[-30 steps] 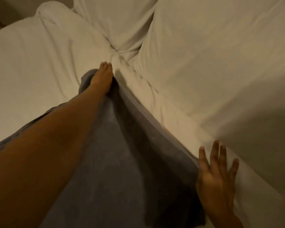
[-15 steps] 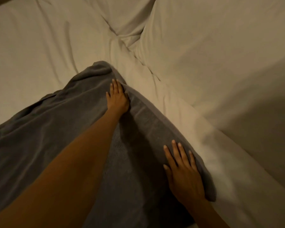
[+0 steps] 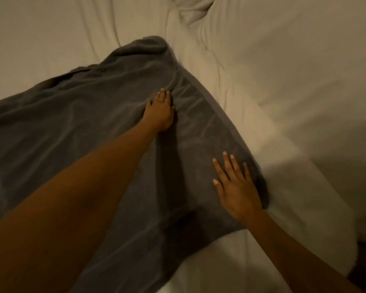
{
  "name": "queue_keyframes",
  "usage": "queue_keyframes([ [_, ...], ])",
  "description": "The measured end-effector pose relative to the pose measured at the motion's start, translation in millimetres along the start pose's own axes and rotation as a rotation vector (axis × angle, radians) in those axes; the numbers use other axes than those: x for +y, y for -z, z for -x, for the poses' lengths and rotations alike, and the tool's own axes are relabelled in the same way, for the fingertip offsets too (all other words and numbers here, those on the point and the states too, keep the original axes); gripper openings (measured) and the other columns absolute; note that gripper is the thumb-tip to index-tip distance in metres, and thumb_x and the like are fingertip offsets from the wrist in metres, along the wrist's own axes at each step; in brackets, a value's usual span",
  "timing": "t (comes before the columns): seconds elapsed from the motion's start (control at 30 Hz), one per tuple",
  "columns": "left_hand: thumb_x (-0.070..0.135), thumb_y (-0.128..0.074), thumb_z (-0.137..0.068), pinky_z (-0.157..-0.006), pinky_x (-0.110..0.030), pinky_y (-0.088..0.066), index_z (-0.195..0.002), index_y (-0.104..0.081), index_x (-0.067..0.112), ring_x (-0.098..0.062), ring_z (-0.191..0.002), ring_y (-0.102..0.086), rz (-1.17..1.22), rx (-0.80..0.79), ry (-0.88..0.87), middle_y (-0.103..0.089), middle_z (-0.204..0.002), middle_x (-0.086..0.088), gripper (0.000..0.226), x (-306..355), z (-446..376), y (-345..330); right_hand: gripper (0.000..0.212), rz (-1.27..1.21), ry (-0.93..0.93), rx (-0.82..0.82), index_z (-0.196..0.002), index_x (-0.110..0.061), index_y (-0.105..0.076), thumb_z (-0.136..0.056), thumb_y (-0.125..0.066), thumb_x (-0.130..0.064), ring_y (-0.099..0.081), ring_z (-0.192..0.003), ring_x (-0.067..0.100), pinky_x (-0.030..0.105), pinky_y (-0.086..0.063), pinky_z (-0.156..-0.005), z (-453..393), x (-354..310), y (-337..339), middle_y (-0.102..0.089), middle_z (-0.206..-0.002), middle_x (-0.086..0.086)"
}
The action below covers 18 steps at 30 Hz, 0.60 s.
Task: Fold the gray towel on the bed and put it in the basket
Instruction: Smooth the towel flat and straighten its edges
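A: What are the hands doing?

B: Both lie flat, fingers spread, gripping nothing. The left hand [image 3: 160, 112] presses palm-down on the towel [image 3: 72, 127] near its far end; the right hand [image 3: 237, 187] rests on the towel's right edge, at about four o'clock from the left.

A: And the towel?

B: It's spread over the bed [image 3: 283, 81], running from the far corner at twelve o'clock down toward seven, with soft wrinkles. White bedding surrounds it, bunched at one o'clock.
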<state>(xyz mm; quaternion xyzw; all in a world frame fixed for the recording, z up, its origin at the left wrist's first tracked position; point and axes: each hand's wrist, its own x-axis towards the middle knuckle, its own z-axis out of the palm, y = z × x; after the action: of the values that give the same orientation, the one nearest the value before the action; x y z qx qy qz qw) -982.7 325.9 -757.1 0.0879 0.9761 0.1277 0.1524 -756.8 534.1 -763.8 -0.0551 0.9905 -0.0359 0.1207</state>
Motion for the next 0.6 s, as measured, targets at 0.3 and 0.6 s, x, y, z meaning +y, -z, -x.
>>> queue_keyframes([
  [0.3,0.033,-0.03,-0.102,-0.12,-0.045,-0.007,-0.152,-0.006,0.009,-0.023,-0.15,0.0,0.083,-0.112,0.083,0.003,-0.161,-0.011,0.06,-8.7,191.5,-54.9,0.06,0.076,0.054,-0.116,-0.146,-0.02,-0.033,-0.094,-0.023,-0.049,-0.034,-0.139,0.031,0.051,-0.029,-0.109,74.2,-5.4,8.5,-0.033,-0.152,0.012],
  [0.6,0.039,-0.021,-0.103,-0.121,-0.04,-0.003,-0.153,-0.001,0.014,-0.019,-0.15,0.002,0.075,-0.193,0.145,0.006,-0.162,-0.005,0.059,-12.1,340.0,-93.2,0.081,0.171,0.184,-0.19,-0.143,-0.009,-0.037,-0.089,-0.013,-0.065,-0.039,-0.136,0.033,0.053,-0.035,-0.105,110.0,11.9,29.2,-0.037,-0.149,0.015],
])
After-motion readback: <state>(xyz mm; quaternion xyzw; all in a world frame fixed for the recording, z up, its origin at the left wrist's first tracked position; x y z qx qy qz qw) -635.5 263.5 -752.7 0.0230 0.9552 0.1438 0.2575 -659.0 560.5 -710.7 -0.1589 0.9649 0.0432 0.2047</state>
